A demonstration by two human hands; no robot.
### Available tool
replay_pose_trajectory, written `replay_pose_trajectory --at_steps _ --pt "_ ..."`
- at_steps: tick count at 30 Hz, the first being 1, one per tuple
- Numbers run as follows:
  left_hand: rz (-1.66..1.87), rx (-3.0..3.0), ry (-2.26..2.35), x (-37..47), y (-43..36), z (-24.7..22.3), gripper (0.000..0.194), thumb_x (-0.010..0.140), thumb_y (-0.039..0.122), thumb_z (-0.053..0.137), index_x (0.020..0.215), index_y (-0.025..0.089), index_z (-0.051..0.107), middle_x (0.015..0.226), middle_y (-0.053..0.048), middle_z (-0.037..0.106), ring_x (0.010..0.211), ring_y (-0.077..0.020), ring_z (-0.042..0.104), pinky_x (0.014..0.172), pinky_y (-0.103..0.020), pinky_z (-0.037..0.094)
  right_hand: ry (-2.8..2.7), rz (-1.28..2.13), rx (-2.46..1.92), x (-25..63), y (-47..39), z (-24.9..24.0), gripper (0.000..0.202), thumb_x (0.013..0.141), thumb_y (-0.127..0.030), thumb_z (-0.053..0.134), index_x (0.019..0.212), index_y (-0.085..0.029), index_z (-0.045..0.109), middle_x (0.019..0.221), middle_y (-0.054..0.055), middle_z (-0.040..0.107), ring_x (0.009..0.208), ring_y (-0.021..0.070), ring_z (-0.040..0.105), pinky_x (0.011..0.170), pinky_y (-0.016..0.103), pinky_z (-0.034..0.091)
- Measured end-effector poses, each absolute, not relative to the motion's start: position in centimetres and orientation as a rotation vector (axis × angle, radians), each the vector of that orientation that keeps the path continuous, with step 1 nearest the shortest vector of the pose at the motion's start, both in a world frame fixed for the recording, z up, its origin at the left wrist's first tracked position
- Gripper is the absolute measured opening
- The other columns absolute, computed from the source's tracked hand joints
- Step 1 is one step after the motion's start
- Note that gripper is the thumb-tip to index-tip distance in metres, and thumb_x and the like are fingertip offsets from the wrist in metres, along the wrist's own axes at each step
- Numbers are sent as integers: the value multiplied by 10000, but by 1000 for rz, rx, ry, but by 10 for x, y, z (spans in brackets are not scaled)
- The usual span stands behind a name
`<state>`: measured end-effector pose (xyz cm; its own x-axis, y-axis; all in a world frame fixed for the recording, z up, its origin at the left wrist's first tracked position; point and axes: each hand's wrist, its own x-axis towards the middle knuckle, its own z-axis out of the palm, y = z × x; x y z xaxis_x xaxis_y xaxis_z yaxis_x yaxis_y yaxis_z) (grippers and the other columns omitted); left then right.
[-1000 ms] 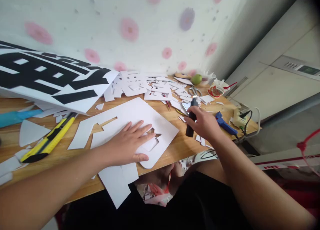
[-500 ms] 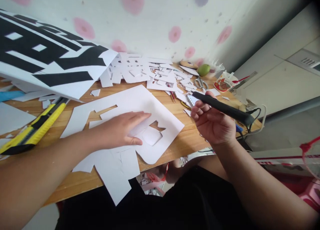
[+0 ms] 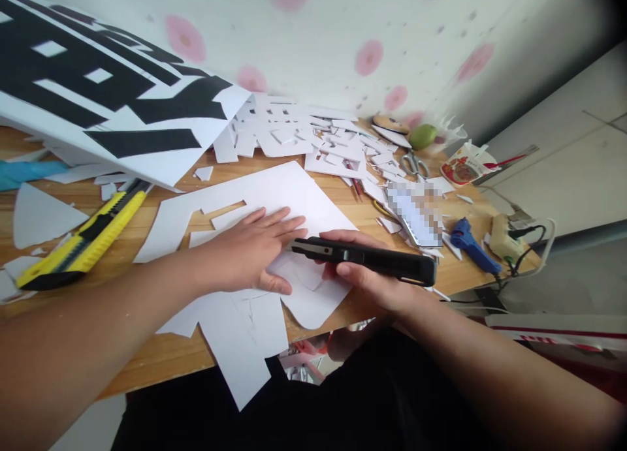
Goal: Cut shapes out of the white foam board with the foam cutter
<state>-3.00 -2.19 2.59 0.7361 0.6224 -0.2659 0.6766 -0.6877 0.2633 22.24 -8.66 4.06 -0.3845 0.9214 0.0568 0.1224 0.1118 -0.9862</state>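
My left hand (image 3: 245, 252) lies flat with its fingers spread on a white foam board sheet (image 3: 294, 190) that has shapes cut out of it. In my right hand (image 3: 375, 282) is a black utility knife (image 3: 377, 260), held over the sheet's right part. The knife's front end is close to my left fingertips; I cannot make out a blade. Both hands and the knife partly cover the cut-outs. Beyond my left forearm, a yellow box cutter (image 3: 91, 239) rests on the wooden table (image 3: 161, 359).
A large sheet with black lettering (image 3: 161, 141) leans at the left. White scraps (image 3: 337, 152) are heaped at the back, near scissors (image 3: 415, 166) and a green fruit (image 3: 422, 136). On the right are a phone (image 3: 414, 216), a blue glue gun (image 3: 473, 245) and a paper tub (image 3: 465, 164).
My right hand has brought the utility knife left and down, from above the table's right side to over the sheet. My left hand stays on the sheet with its fingers more spread. The view has shifted.
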Motion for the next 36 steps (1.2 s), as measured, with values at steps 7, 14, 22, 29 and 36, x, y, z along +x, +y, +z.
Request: replay_pose_trajectory --at_steps 7,14,22,29,36 --pt "-191 2610 968 -32 -21 23 1038 804 793 605 1609 252 234 1708 -33 125 1589 -281 -24 1271 -490 -6 -1922 1125 -962 232 -76 35 299 855 -301 769 1146 -247 724 1059 48 746 927 173 703 860 313 565" --pt "-196 2599 965 -30 -20 24 1068 784 810 608 1606 225 258 1702 -63 150 1587 -318 9 1271 -497 -2 -1956 1109 -917 231 -72 34 271 864 -289 764 1131 -247 735 1076 65 750 934 187 704 865 333 568" --pt "-161 2605 955 -33 -20 20 1059 786 819 598 1608 250 247 1704 -51 149 1587 -313 8 1270 -493 -3 -1985 1170 -863 231 -70 37 302 868 -257 763 1168 -249 733 1118 68 742 985 185 692 895 325 548" --pt "-203 2603 972 -31 -21 24 1054 787 798 622 1603 239 258 1704 -51 141 1588 -299 -2 1270 -499 5 -2142 1136 -771 234 -64 37 352 876 -263 750 1225 -242 711 1084 74 722 975 198 669 867 334 535" --pt "-180 2621 954 -33 -20 21 1067 778 838 585 1601 237 268 1703 -67 141 1588 -303 -3 1267 -492 5 -2296 1033 -598 232 -58 43 347 882 -253 729 1227 -230 699 1048 74 718 933 197 660 836 326 543"
